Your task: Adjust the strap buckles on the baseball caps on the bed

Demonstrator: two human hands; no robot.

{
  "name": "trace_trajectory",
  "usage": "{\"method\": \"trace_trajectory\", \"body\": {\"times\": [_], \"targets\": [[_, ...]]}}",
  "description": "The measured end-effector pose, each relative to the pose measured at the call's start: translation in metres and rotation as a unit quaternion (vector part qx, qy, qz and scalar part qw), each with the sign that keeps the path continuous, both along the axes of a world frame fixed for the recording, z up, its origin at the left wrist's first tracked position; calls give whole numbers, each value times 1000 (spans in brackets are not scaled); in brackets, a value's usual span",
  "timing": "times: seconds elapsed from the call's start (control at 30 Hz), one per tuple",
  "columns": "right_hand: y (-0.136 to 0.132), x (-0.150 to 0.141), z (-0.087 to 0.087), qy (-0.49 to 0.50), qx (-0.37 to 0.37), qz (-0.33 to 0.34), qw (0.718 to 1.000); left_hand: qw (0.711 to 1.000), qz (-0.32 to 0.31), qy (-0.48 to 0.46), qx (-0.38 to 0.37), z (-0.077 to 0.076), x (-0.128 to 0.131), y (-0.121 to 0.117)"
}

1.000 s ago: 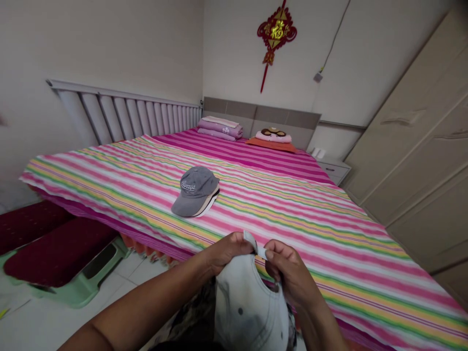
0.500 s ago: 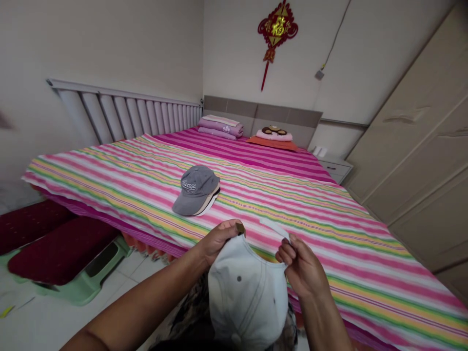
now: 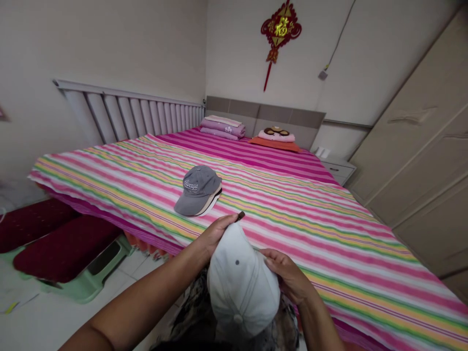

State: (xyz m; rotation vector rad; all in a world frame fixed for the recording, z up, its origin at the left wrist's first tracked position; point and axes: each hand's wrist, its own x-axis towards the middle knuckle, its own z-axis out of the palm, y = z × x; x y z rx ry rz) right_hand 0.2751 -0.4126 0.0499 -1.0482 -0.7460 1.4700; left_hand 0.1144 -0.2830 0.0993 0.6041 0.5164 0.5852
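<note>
Both my hands hold a white cap (image 3: 241,282) over the near edge of the bed. My left hand (image 3: 215,234) grips its far left edge, fingers pinched where a small dark strap end sticks out. My right hand (image 3: 287,275) clasps the cap's right side with curled fingers. On the striped bedspread (image 3: 310,214) just beyond lies a grey cap (image 3: 196,189) with white lettering, stacked on top of other caps whose brims show under it.
The bed fills the middle of the room, with folded pink bedding (image 3: 224,127) and a cushion (image 3: 278,136) at the headboard. A cupboard (image 3: 420,146) stands at the right, a nightstand (image 3: 338,168) beside it. Dark red padded stools (image 3: 62,248) sit on the floor at the left.
My right hand let go of the white back strap and moved down onto the cap's side. The cap rose and shifted forward toward the bed. The left hand kept its grip.
</note>
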Motion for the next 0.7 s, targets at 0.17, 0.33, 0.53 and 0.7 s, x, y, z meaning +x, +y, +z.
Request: {"method": "trace_trajectory", "body": {"times": [0.17,0.33,0.53,0.7], "targets": [[-3,-3,-25,71,17,16,997,997,-44,0,-57,-15,-18,32],[8,-13,-47,177,11,-146,973,996,-32,-77,18,-68,-41,43],[39,-13,-47,223,3,-192,956,993,-77,-50,71,-114,-47,26],[54,1,-29,224,12,-194,955,995,-74,-64,15,-99,-41,43]]}}
